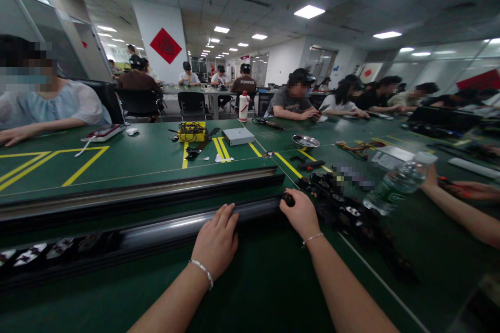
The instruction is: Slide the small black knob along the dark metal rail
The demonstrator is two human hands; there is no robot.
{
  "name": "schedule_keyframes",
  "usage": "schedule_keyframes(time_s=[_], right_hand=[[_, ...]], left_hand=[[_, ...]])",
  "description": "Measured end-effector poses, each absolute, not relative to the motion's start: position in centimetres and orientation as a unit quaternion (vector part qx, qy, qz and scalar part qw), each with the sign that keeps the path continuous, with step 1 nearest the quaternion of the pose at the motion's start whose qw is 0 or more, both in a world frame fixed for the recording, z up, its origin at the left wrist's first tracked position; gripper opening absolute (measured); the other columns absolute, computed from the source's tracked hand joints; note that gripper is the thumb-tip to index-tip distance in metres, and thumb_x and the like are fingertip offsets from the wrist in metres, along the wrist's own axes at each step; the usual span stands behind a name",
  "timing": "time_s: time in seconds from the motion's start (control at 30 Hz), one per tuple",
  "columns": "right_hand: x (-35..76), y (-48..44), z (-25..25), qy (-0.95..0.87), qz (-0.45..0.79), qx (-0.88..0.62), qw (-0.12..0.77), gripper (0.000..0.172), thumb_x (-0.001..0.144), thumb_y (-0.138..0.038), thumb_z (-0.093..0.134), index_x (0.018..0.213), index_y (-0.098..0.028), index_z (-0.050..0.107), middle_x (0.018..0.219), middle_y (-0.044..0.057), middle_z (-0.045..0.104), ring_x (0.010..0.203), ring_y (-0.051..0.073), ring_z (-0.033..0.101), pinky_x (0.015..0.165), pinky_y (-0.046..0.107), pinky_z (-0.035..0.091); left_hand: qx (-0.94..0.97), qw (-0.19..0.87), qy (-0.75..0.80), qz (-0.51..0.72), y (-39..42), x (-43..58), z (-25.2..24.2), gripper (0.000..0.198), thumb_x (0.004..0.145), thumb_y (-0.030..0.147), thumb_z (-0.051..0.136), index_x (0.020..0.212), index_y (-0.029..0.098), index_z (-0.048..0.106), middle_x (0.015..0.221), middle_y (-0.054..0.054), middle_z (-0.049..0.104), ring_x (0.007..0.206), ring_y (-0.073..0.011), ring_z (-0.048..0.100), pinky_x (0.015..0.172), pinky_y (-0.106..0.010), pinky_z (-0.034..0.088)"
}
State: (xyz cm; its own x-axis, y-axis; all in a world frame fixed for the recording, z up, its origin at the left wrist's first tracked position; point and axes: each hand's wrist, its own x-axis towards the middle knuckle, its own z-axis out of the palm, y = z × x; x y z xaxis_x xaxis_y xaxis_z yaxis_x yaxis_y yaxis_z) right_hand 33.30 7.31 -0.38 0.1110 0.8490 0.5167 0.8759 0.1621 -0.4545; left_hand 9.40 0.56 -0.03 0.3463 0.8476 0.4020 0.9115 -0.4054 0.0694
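The right hand (300,214) is clenched around a small black knob (288,199) that sits at its fingertips, right at the end of a long dark rail (164,226). The left hand (216,240) lies spread, palm down, on that same rail just beside the right one, grasping nothing. The rail runs away from the left hand across the green table (128,166) and is cut off at the picture's edge; small black-and-white pieces (35,252) line it there, too blurred to name. Just past the right hand lies a heap of black parts (344,208), partly masked. Beyond it stands a metal bowl (305,141), contents not visible, and farther from the left hand a yellow tray (192,131) holding cables. A clear water bottle (394,183) leans near a co-worker's arm (461,213).
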Motion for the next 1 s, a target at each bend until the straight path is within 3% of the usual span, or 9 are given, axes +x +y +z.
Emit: schedule_keyframes(time_s=[0.2, 1.0], right_hand=[[33.51, 7.36, -0.6, -0.66, -0.029, -0.66, 0.359, 0.027, 0.068, -0.03, 0.053, 0.091, -0.021, 0.064, 0.1, 0.005, 0.064, 0.104, 0.024, 0.051, 0.093, 0.038, 0.036], [33.75, 7.59, -0.72, -0.656, -0.022, -0.659, 0.367, 0.032, 0.069, -0.029, 0.05, 0.095, -0.016, 0.063, 0.099, 0.008, 0.063, 0.1, 0.023, 0.054, 0.092, 0.037, 0.037]], left_hand=[[-0.816, 0.08, -0.54, -0.191, 0.55, 9.47, -0.03, 0.041, 0.075, 0.019, 0.046, 0.116, 0.02, 0.05, 0.132, -0.006, 0.045, 0.123, -0.022, 0.038, 0.097, -0.037, 0.04], [-0.818, 0.083, -0.538, -0.188, 0.55, 9.42, -0.14, 0.041, 0.076, 0.019, 0.045, 0.116, 0.02, 0.049, 0.133, -0.006, 0.044, 0.123, -0.0223, 0.038, 0.098, -0.037, 0.039]])
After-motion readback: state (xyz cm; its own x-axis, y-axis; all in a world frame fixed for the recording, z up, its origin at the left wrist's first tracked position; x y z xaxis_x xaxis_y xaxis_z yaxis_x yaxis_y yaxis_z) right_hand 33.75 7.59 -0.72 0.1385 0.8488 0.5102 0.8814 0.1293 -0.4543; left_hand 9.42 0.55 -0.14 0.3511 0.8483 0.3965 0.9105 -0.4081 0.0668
